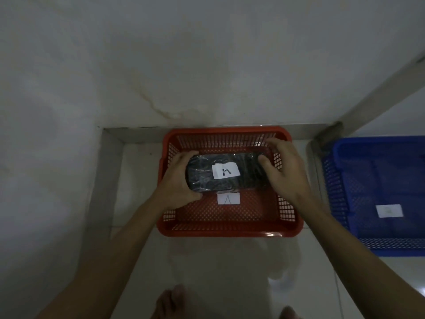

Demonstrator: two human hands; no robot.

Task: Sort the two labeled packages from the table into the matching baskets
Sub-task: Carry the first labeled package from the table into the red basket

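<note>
The black wrapped package (226,173) sat over the far half of the red basket (230,231), above its "A" label (228,199). The left hand (179,180) clasped one short end; the right hand (285,171) touched the other, fingers loose. Its glossy film looked slippery and the bundle slightly soft, so gripping both ends seemed safest.

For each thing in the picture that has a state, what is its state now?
black package: held over the inside of the red basket, label up
red basket: on the floor, label A on its bottom
blue basket: on the floor, no package visible inside
left hand: grips the package's left end
right hand: at its right end
</note>
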